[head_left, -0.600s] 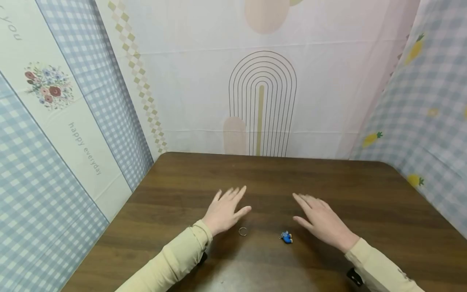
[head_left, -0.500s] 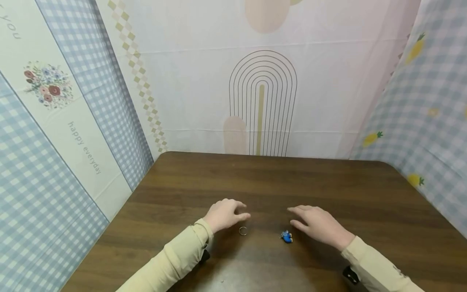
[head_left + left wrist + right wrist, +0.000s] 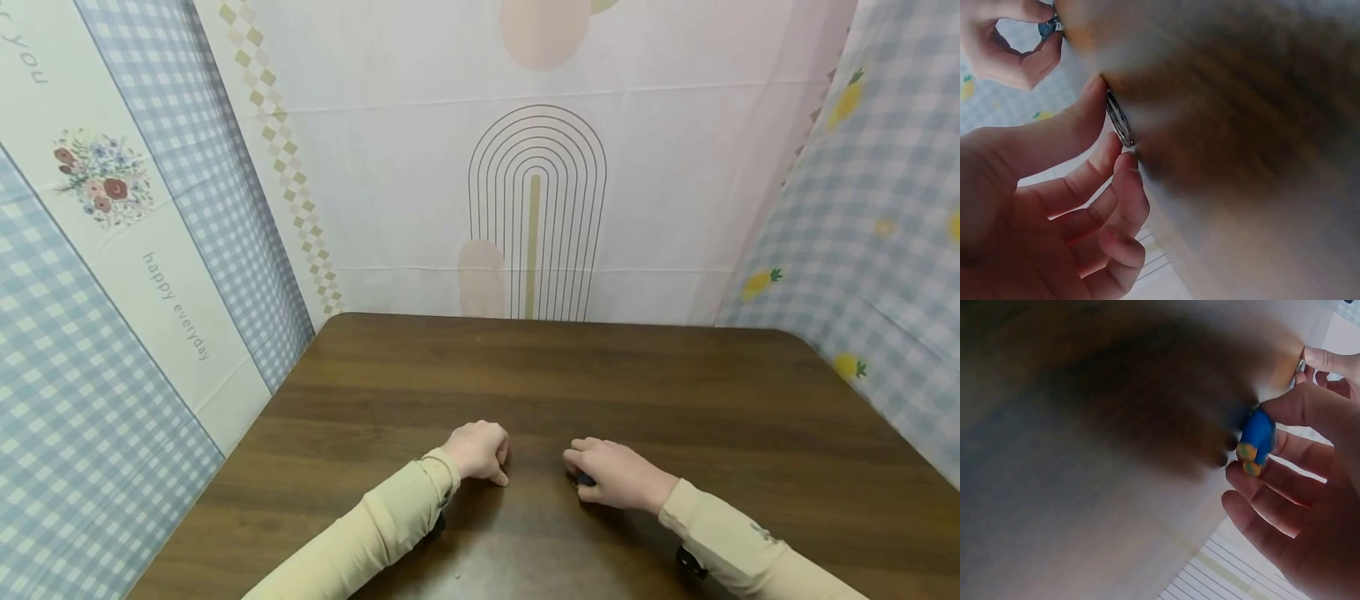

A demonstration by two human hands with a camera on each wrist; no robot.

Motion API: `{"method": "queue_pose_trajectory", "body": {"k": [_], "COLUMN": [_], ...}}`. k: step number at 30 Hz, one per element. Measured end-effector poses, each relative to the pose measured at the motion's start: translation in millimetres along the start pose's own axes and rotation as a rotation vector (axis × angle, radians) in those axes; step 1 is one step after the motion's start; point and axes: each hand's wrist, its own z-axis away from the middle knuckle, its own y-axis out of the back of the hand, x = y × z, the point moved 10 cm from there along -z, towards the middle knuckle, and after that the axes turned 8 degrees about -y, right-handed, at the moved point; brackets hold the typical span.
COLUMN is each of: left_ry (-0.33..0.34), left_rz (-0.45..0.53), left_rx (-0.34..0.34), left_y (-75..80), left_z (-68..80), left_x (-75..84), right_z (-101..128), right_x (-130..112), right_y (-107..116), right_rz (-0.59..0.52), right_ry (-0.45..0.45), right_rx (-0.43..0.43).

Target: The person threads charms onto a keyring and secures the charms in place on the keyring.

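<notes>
My left hand (image 3: pixel 477 450) is low over the wooden table, left of centre. Seen from the left wrist, its thumb and fingertips pinch a metal split key ring (image 3: pixel 1124 125) by opposite edges, the ring tilted on edge near the tabletop. The head view hides that ring behind the hand. To the right, my right hand (image 3: pixel 618 475) holds a small blue figure charm (image 3: pixel 1257 431) with yellowish ends between thumb and fingers. Only a dark blue bit of the charm shows in the head view. The two hands are apart, facing each other.
The brown table (image 3: pixel 555 375) reaches back to a white patterned cloth (image 3: pixel 397 183). Checked cloths hang at the left (image 3: pixel 247 275) and the right (image 3: pixel 885 275). A tiny speck lies on the table near the front.
Both hands have come down to the table and inward from an open, spread pose. The left has taken hold of the key ring, the right of the blue charm.
</notes>
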Motion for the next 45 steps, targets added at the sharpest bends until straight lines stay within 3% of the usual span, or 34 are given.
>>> {"method": "queue_pose_trajectory", "body": {"k": [15, 18, 24, 33, 41, 43, 45], "left_ry": [-0.159, -0.156, -0.124, -0.178, -0.208, -0.212, -0.2], "left_rz": [-0.03, -0.02, 0.021, -0.063, -0.055, -0.003, 0.139], "left_rx": [0.049, 0.038, -0.009, -0.027, -0.076, -0.088, -0.118], "left_y": [3.8, 4.5, 3.0, -4.4, -7.7, -7.4, -7.5], "left_z": [7.3, 8.3, 16.1, 24.8, 26.4, 25.6, 22.8], "left_x": [11.8, 9.7, 8.9, 20.7, 24.5, 25.0, 24.3], "right_z": [0, 0, 1, 0, 1, 2, 3], "right_x": [-2, 0, 0, 6, -5, -11, -15], "right_y": [1, 1, 5, 10, 47, 59, 73], "right_rz": [-0.051, -0.057, -0.062, -0.199, -0.211, -0.212, -0.226], "right_ry": [0.035, 0.007, 0.019, -0.028, 0.005, 0.028, 0.041], "right_rx": [0.073, 0.045, 0.08, 0.064, 0.207, 0.264, 0.334]}}
